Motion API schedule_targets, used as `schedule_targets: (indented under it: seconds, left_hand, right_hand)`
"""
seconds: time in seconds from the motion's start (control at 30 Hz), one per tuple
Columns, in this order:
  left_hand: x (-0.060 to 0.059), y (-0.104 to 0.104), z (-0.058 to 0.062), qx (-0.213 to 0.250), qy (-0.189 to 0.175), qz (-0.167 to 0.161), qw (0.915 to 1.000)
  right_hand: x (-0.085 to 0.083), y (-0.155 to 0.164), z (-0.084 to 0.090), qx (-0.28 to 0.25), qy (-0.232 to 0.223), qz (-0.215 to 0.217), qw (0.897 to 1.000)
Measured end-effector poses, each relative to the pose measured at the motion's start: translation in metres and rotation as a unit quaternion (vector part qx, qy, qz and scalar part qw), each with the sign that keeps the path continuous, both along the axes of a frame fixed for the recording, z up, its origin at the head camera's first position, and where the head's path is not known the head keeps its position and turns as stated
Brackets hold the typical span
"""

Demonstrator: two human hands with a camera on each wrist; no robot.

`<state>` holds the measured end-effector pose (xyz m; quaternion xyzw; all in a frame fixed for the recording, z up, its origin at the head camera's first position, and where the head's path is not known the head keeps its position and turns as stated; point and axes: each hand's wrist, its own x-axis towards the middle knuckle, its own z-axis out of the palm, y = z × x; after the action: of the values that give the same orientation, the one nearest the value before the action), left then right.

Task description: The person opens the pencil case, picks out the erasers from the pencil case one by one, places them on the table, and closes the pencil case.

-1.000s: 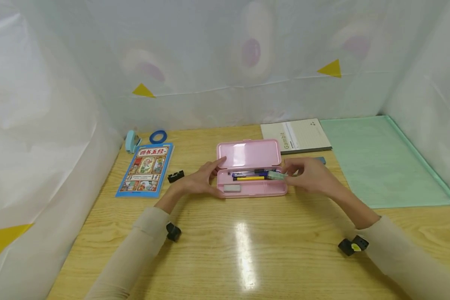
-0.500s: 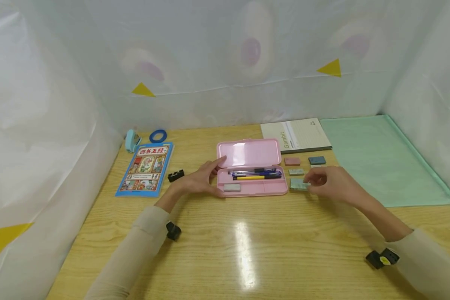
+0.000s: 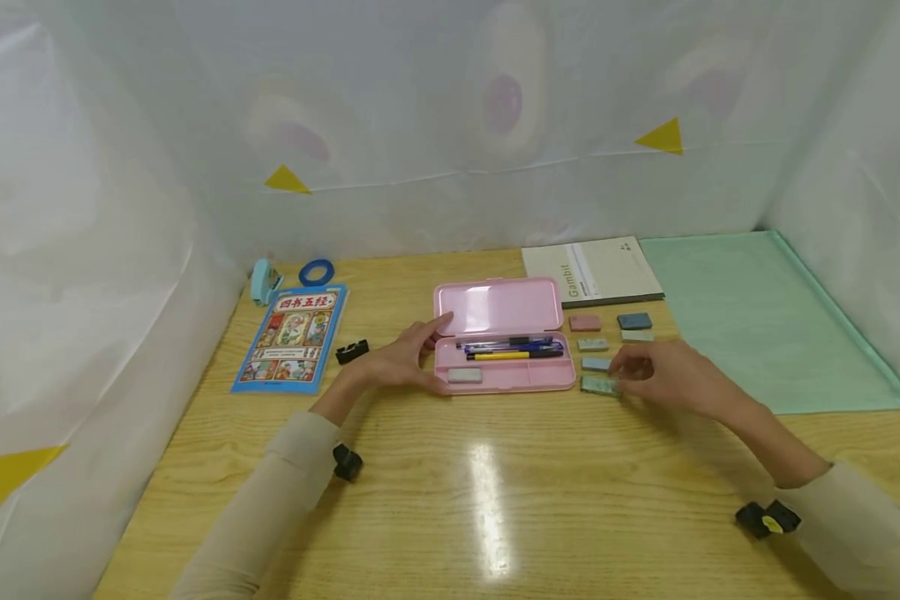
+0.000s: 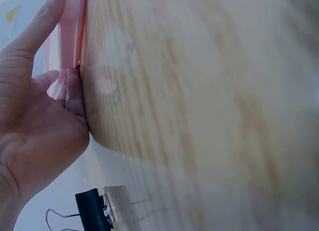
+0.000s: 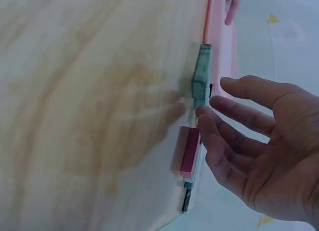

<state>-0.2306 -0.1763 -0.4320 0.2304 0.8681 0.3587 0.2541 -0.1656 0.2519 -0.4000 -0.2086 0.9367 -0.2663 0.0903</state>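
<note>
A pink pencil case lies with its lid folded back in the head view. Inside are several pens and a pale grey eraser. My left hand grips the case's left end, thumb at the front corner and fingers at the lid side. Just right of the case lies a green eraser. My right hand hovers beside it, fingers loosely bent; the right wrist view shows a gap between thumb and green eraser. A light blue eraser sits behind the green one.
More erasers lie behind the right hand, including a pink one and a dark blue one. A notebook and green mat are further right. Leftward are a binder clip, book, tape roll and stapler.
My right hand has carried the green eraser out of the case rightward, set it on the table and let go. The left hand has stayed at the case.
</note>
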Motion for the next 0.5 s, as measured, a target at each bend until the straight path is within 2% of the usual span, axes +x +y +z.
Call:
schedule_targets:
  seconds: [0.23,0.5]
  left_hand:
    - [0.0,0.0,0.001,0.006,-0.002,0.003,1.0]
    - [0.0,0.0,0.0,0.002,-0.004,0.002,1.0]
  right_hand:
    - [-0.008,-0.004,0.009,-0.043,0.007,0.006,0.999]
    - [-0.02,-0.044,0.007,-0.092,-0.011,0.035,0.995]
